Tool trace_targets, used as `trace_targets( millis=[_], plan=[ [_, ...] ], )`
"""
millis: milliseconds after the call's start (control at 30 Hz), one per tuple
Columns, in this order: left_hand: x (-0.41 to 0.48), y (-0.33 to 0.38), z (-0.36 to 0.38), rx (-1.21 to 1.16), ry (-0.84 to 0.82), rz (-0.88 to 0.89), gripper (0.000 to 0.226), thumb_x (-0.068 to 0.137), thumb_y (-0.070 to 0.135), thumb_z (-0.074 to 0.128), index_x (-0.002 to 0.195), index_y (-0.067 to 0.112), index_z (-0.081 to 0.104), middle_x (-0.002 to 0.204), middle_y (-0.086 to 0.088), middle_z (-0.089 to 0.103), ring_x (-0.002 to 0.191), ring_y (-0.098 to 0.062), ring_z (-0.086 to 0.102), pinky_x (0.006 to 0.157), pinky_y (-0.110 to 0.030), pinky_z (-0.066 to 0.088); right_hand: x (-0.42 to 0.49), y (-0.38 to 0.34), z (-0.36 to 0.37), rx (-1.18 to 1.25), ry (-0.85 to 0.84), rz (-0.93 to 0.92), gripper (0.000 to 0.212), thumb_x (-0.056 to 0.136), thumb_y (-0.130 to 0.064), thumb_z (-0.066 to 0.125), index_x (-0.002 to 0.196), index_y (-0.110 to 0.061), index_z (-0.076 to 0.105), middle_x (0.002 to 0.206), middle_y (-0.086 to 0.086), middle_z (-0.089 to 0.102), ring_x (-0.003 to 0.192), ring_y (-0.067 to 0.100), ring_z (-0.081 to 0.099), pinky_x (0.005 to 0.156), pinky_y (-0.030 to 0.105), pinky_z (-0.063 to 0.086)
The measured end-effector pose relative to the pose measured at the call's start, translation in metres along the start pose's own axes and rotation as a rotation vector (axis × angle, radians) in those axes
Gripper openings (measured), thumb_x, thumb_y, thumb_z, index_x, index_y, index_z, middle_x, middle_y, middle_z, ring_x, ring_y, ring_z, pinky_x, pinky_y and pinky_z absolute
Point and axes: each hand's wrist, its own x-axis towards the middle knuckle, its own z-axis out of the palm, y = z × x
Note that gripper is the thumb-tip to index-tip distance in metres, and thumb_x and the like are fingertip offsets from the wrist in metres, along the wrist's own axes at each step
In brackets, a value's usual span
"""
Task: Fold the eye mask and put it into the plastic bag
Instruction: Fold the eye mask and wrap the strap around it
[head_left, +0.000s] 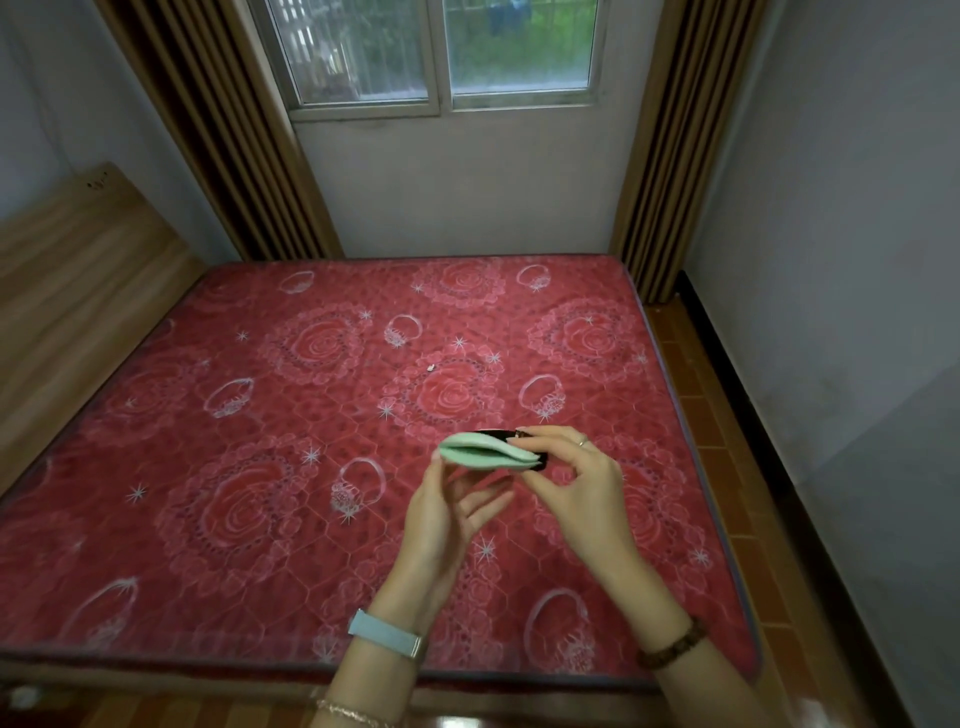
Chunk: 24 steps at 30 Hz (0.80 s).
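Observation:
A pale green eye mask (480, 451), folded double with a dark strap at its back, hangs in the air above the red mattress. My right hand (574, 486) pinches its right end between thumb and fingers. My left hand (449, 512) is just under the mask's left end, fingers spread, thumb touching the green edge. No plastic bag shows anywhere in view.
The red rose-patterned mattress (311, 415) fills the middle of the view, with a tiny white speck (430, 367) on it. A wooden headboard (78, 260) stands at the left, a window and curtains behind, tiled floor (727, 441) and a wall to the right.

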Motion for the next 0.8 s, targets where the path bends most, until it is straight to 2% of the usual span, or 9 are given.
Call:
trace_targets(
  millis=[67, 133, 233, 333, 433, 633, 700, 800],
  plan=[
    [-0.001, 0.005, 0.0, -0.067, -0.051, -0.025, 0.062, 0.101, 0.051, 0.03, 0.12, 0.001, 0.062, 0.111, -0.024, 0.072, 0.105, -0.036, 0.07, 0.075, -0.039, 0.062, -0.003, 0.002, 0.0, -0.112, 0.011, -0.101, 0.03, 0.072, 0.0, 0.082, 0.098, -0.014, 0.08, 0.106, -0.004, 0.074, 0.106, 0.012, 0.064, 0.096, 0.021, 0.047],
    [-0.002, 0.007, -0.001, -0.051, -0.085, -0.008, 0.064, 0.097, 0.054, 0.038, 0.117, -0.001, 0.065, 0.111, -0.024, 0.073, 0.105, -0.033, 0.071, 0.077, -0.037, 0.062, -0.005, 0.003, 0.001, -0.147, -0.007, -0.159, 0.032, 0.072, 0.003, 0.081, 0.098, -0.014, 0.08, 0.108, -0.004, 0.074, 0.108, 0.015, 0.062, 0.098, 0.022, 0.047],
    [0.0, 0.006, -0.005, 0.05, -0.073, 0.063, 0.041, 0.096, 0.028, 0.054, 0.12, -0.004, 0.064, 0.109, -0.023, 0.073, 0.101, -0.031, 0.073, 0.076, -0.032, 0.061, -0.007, 0.005, -0.001, -0.105, -0.09, -0.165, 0.037, 0.072, 0.004, 0.079, 0.102, -0.017, 0.077, 0.111, -0.008, 0.072, 0.114, 0.01, 0.061, 0.1, 0.021, 0.045],
    [0.002, 0.005, -0.012, 0.094, -0.051, 0.101, 0.03, 0.097, 0.009, 0.055, 0.122, -0.005, 0.06, 0.113, -0.025, 0.072, 0.103, -0.033, 0.072, 0.076, -0.03, 0.061, -0.007, 0.005, -0.007, 0.028, -0.164, -0.043, 0.038, 0.077, -0.007, 0.077, 0.111, -0.023, 0.071, 0.114, -0.009, 0.069, 0.114, 0.007, 0.063, 0.1, 0.024, 0.048],
    [0.002, 0.004, -0.014, 0.135, -0.006, 0.131, 0.028, 0.096, 0.005, 0.056, 0.122, -0.005, 0.059, 0.111, -0.024, 0.072, 0.1, -0.034, 0.072, 0.072, -0.029, 0.061, -0.002, 0.006, -0.008, 0.0, -0.142, -0.03, 0.03, 0.08, -0.01, 0.077, 0.108, -0.02, 0.072, 0.105, -0.007, 0.07, 0.103, 0.009, 0.067, 0.094, 0.028, 0.053],
    [0.001, -0.002, -0.013, 0.283, 0.049, 0.219, 0.02, 0.095, 0.003, 0.057, 0.112, 0.002, 0.066, 0.104, -0.02, 0.074, 0.091, -0.026, 0.075, 0.069, -0.026, 0.06, 0.008, 0.014, -0.006, -0.199, -0.141, -0.102, 0.011, 0.074, -0.006, 0.083, 0.083, -0.008, 0.077, 0.08, 0.002, 0.07, 0.072, 0.015, 0.068, 0.07, 0.037, 0.058],
    [0.001, -0.005, -0.012, 0.302, 0.075, 0.229, 0.02, 0.096, 0.001, 0.054, 0.112, 0.0, 0.066, 0.103, -0.021, 0.073, 0.091, -0.025, 0.075, 0.069, -0.025, 0.06, 0.005, 0.016, -0.002, -0.302, -0.067, -0.172, 0.009, 0.075, -0.005, 0.081, 0.076, -0.006, 0.072, 0.074, 0.003, 0.067, 0.064, 0.018, 0.066, 0.063, 0.038, 0.058],
    [0.0, -0.01, -0.007, 0.264, 0.128, 0.23, 0.021, 0.096, -0.001, 0.05, 0.108, 0.001, 0.067, 0.098, -0.016, 0.073, 0.084, -0.017, 0.075, 0.066, -0.021, 0.059, 0.0, 0.014, 0.007, -0.466, 0.118, -0.318, 0.018, 0.075, 0.0, 0.08, 0.068, -0.005, 0.065, 0.066, 0.004, 0.061, 0.055, 0.02, 0.058, 0.053, 0.035, 0.053]
  ],
)
